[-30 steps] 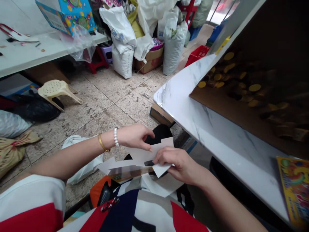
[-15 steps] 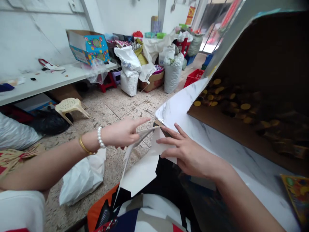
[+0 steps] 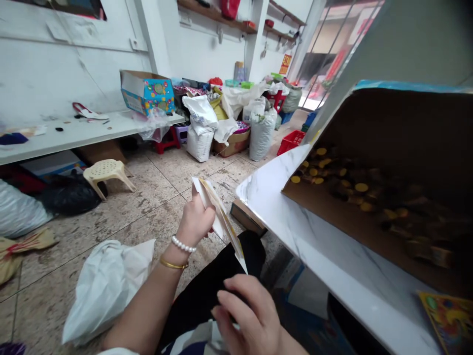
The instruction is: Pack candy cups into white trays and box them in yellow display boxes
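Observation:
My left hand (image 3: 197, 217), with a pearl bracelet and a gold bangle at the wrist, grips a thin folded carton (image 3: 223, 219). The carton is white with a yellowish printed side, seen nearly edge-on over my dark trouser leg. My right hand (image 3: 251, 313) is low in front of my body, fingers loosely curled and apart, with nothing visible in it. It is just below the carton's near corner and not touching it.
To the right, a large open box (image 3: 399, 128) lies on a marble-patterned table (image 3: 321, 222), with many small yellow-ended pieces (image 3: 362, 187) inside. A printed packet (image 3: 449, 318) lies near the table's front. A white bag (image 3: 107, 291) and a cream stool (image 3: 107, 172) are on the floor.
The carton, opened out between both hands before, is now narrow and held by my left hand alone. My right hand has come off it and drawn back towards me. The view has tilted up.

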Tool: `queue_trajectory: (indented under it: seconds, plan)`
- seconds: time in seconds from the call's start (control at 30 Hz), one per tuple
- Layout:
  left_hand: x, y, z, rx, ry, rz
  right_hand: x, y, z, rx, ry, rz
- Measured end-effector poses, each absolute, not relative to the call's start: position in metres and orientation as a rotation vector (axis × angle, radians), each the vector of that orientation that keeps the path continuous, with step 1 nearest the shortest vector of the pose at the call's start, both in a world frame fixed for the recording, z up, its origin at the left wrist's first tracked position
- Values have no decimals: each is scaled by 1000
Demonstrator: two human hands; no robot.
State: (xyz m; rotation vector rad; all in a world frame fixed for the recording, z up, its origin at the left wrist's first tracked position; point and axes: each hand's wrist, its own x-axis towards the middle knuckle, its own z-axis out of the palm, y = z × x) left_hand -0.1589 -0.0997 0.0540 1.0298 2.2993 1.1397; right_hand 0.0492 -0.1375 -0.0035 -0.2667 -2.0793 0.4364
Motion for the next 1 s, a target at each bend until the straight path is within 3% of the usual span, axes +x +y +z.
queue_trajectory:
  seconds: [0.13,0.3,0.43,0.6,0.8,0.9,1.0]
  plan:
    - [-147,-97,49,1024,2248,1116,34,-128,-10,-315,-2091,698]
    - [-125,-119,41,1044,2078,1038,20,-90,-31,-686,-2137,288]
    - [-123,-156,45,1160,2005,958,20,-71,-26,-474,-2250,211]
    - [-159,-189,89,1538,2573,879,23,-61,13,-87,-2438,232]
    - [-180,-183,130,1825,2347,783,32,-52,50,92,-2781,48]
    - [-174,-169,122,2001,2447,807,46,-54,56,106,-2915,-40]
    - [-159,-158,104,2090,2105,612,59,-59,56,120,-3020,-88]
